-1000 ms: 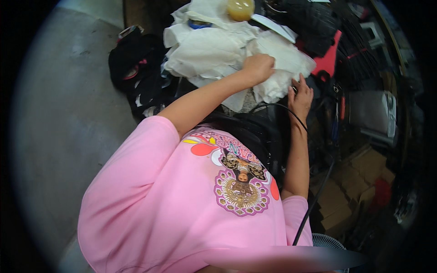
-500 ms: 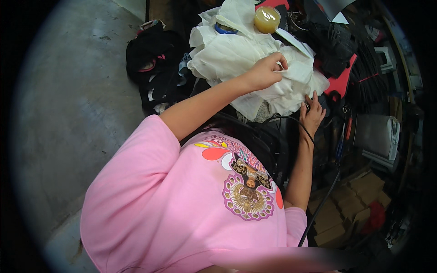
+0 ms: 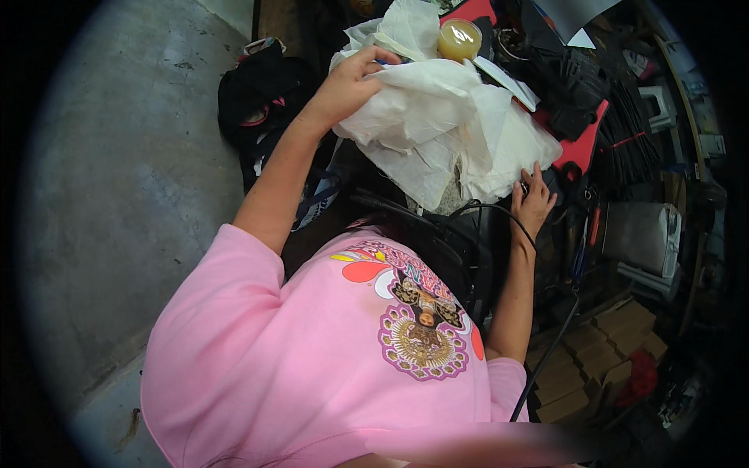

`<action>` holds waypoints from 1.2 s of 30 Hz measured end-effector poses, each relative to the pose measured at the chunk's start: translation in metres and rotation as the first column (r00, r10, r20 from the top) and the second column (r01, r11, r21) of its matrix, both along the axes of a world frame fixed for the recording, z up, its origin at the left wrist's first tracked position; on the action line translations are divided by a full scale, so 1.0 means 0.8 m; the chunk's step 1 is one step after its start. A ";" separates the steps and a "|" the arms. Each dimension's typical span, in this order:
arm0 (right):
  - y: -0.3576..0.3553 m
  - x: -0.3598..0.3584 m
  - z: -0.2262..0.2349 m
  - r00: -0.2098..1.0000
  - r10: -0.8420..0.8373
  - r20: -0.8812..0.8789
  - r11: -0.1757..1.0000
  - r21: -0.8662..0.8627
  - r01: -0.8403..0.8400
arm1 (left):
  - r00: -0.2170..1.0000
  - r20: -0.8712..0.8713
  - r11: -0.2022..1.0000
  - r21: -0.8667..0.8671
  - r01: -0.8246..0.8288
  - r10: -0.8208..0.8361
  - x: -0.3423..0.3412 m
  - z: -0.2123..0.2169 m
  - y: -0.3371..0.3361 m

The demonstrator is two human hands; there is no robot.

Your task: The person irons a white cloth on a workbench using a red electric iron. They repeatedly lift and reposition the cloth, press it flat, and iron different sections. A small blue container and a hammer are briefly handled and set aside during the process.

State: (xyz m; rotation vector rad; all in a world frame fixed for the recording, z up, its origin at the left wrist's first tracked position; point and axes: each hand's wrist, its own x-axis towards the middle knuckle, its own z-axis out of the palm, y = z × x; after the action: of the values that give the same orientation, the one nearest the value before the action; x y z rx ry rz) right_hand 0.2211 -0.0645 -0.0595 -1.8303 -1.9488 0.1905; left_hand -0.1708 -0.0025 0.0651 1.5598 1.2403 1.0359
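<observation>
Two hands work a crumpled white cloth: left hand pinches its top edge, right hand rests spread against its lower corner.

Grey concrete floor across 9 o'clock, bare and scuffed. Black bag lying on it at 11 o'clock. Cluttered workbench from 12 to 3 o'clock, bearing crumpled white sheets, 1 amber jar on top.

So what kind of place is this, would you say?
Probably a cluttered workshop or storeroom: a bare concrete floor, stacked cardboard boxes, and black parts and cables piled around the white sheets that the hands handle.
</observation>
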 end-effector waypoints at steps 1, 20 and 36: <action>0.000 0.000 0.001 1.000 -0.001 0.002 1.000 -0.001 0.001 | 0.994 -0.107 0.998 0.050 -0.024 0.029 -0.008 -0.005 -0.001; 0.045 0.016 0.008 0.966 0.130 -0.222 0.940 0.337 -0.049 | 0.943 -0.278 0.982 0.005 -0.186 0.180 -0.014 -0.013 -0.016; 0.119 -0.076 0.218 0.505 0.788 0.352 0.572 -0.118 -0.812 | 0.974 -0.137 0.983 0.044 -0.177 0.181 0.001 -0.010 -0.018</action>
State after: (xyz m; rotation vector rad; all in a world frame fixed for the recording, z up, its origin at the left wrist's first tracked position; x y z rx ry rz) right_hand 0.1601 0.0305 0.1150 -0.7755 -2.9299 0.0594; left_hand -0.1699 -0.0171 0.0569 1.5902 1.4903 1.0783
